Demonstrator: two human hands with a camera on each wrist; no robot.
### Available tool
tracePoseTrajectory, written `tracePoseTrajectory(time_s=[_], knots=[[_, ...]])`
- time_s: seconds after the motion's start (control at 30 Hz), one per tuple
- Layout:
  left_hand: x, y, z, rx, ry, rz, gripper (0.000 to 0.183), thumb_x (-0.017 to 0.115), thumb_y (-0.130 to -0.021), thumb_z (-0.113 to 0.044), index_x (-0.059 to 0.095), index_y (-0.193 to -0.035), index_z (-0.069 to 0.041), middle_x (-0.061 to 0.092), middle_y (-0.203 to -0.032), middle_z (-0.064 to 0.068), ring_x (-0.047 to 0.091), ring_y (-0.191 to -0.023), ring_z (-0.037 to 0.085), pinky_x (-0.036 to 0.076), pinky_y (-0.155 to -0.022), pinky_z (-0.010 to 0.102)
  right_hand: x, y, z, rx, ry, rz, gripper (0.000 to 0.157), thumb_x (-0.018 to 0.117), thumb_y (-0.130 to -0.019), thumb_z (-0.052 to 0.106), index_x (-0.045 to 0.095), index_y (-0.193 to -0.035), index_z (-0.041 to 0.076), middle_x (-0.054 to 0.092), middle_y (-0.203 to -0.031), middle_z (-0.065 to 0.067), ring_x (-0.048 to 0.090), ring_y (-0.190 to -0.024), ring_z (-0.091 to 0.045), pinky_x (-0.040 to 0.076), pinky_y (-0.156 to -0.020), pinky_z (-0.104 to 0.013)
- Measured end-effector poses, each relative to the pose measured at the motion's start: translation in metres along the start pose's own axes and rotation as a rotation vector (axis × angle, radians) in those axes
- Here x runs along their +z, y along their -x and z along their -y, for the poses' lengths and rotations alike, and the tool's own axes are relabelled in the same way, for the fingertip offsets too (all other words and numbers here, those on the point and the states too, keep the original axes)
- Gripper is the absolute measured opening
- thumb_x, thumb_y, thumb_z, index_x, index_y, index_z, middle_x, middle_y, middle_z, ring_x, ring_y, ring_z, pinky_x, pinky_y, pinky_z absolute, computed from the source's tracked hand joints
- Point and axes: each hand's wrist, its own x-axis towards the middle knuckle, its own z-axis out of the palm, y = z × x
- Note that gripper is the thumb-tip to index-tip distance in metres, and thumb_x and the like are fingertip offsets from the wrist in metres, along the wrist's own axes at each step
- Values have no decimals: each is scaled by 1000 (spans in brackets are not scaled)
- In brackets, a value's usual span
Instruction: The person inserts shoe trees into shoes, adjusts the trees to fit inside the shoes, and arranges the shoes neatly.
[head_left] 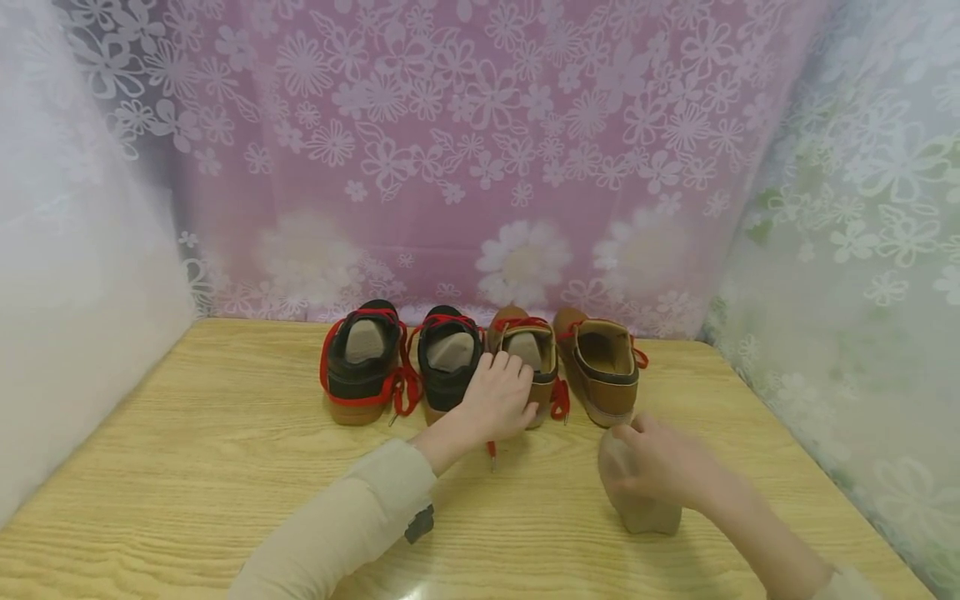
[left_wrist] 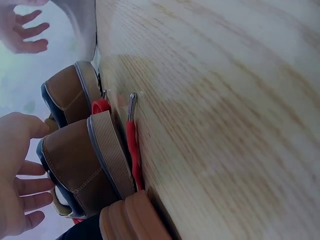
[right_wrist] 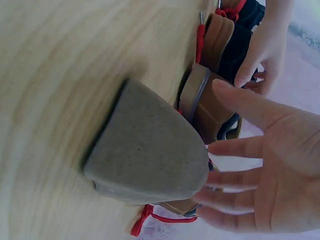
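My left hand (head_left: 501,396) is over the heel of the left brown shoe (left_wrist: 75,155), its loosely bent fingertips right at the collar. A grey-beige insert (head_left: 522,348) shows inside that shoe. At the right, a loose grey-beige shoe insert (right_wrist: 150,145) with a rounded top stands on the table. My right hand (head_left: 667,467), blurred in the head view, is at that insert's top. In the right wrist view its fingers are nearly straight beside the rounded edge, thumb spread away. Beyond it, the right brown shoe (head_left: 607,379) has a hollow opening with nothing inside.
Two black shoes (head_left: 363,367) with red laces, each with a beige insert, stand left of the brown pair. All toes face the pink floral curtain (head_left: 450,167). Red laces (head_left: 558,400) trail onto the wooden table (head_left: 187,467). Pale curtains hang along both sides.
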Motion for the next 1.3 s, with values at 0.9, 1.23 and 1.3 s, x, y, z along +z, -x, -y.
tracePoseTrajectory(time_s=[0.9, 1.23, 1.3], knots=[[2, -2, -5, -23, -8, -26, 37, 54, -86, -49, 58, -97, -13, 54, -95, 2, 47, -91, 21, 34, -79, 37, 44, 27, -1, 44, 155, -100, 76, 87, -45, 46, 48, -94, 3, 42, -82, -9, 46, -66, -25, 39, -44, -38], [2, -2, -3, -22, 1, -7, 38, 54, -87, -49, 57, -99, -13, 53, -97, 3, 47, -92, 22, 34, -80, 37, 48, 29, -2, 56, 150, -130, 72, 84, -47, 49, 49, -92, 4, 39, -79, -6, 41, -63, -22, 37, -43, -35], [2, -2, -3, -20, 0, -7, 38, 54, -87, -49, 57, -100, -13, 53, -97, 2, 47, -93, 22, 34, -80, 37, 48, 29, -2, 55, 155, -151, 73, 85, -46, 49, 50, -92, 4, 38, -78, -6, 41, -62, -21, 36, -42, -35]])
